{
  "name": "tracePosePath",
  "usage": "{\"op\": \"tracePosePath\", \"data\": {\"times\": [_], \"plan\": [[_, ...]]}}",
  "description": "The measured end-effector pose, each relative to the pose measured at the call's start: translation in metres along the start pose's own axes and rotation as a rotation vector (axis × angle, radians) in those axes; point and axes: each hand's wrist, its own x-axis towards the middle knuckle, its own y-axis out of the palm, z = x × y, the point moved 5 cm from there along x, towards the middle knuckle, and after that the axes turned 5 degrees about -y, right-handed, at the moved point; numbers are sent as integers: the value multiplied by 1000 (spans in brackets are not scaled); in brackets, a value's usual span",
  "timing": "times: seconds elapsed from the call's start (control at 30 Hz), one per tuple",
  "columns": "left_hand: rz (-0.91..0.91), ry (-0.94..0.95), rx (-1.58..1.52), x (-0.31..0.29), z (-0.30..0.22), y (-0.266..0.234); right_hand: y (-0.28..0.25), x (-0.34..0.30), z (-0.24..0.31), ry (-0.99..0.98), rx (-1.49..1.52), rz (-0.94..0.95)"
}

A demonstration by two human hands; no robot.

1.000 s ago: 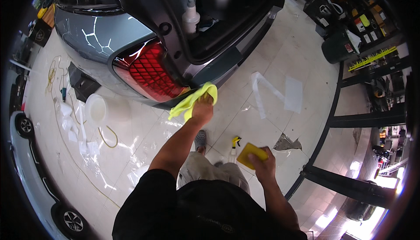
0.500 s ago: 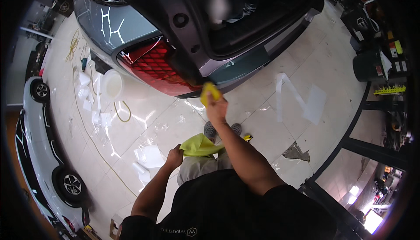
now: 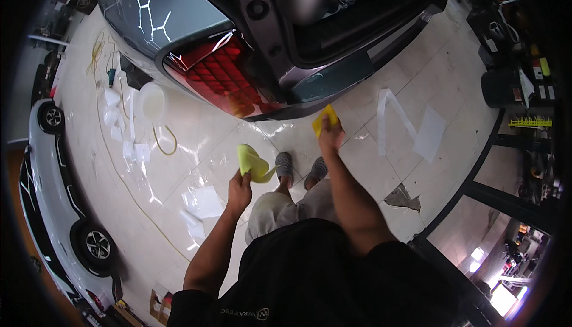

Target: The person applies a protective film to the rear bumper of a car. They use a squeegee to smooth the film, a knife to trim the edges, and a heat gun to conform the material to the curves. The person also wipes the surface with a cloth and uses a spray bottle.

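Note:
My left hand (image 3: 239, 191) is closed on a yellow-green cloth (image 3: 254, 164), which hangs bunched over the floor in front of my shoes. A flat yellow squeegee (image 3: 325, 120) is gripped in my right hand (image 3: 331, 136), just short of the car's rear bumper. Ahead stands a grey-blue car with its tailgate open. Its red tail light (image 3: 223, 80) lies beyond and to the left of the squeegee, and the painted bumper (image 3: 336, 80) runs off to the right. Neither hand touches the car.
A white bucket (image 3: 152, 102) stands left of the car beside a yellow hose loop (image 3: 168, 142). White backing sheets (image 3: 429, 133) and strips lie on the tiled floor at both sides. A dark bin (image 3: 496, 89) is at the right; a white car (image 3: 62, 196) is parked far left.
My right hand has moved right and away from the corner by the tail light with the squeegee. My left hand has lifted the cloth forward from my lap. My body has shifted back slightly.

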Motion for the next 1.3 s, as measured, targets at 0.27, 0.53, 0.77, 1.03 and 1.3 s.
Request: {"op": "tracePosePath", "data": {"times": [0.27,0.53,0.77,1.03,1.3], "plan": [[-328,588,-157,56,-113,-81,-94,-30,16,-85,-334,401],[-552,566,-255,120,-90,23,-224,-105,-36,56,-734,345],[-431,228,-1179,115,-91,50,-252,-95,-47,-92,-813,451],[-264,-129,-1929,99,-148,77,-172,20,6,-256,-592,591],[-767,263,-687,73,-185,113,-192,123,-6,-412,-746,760]]}}
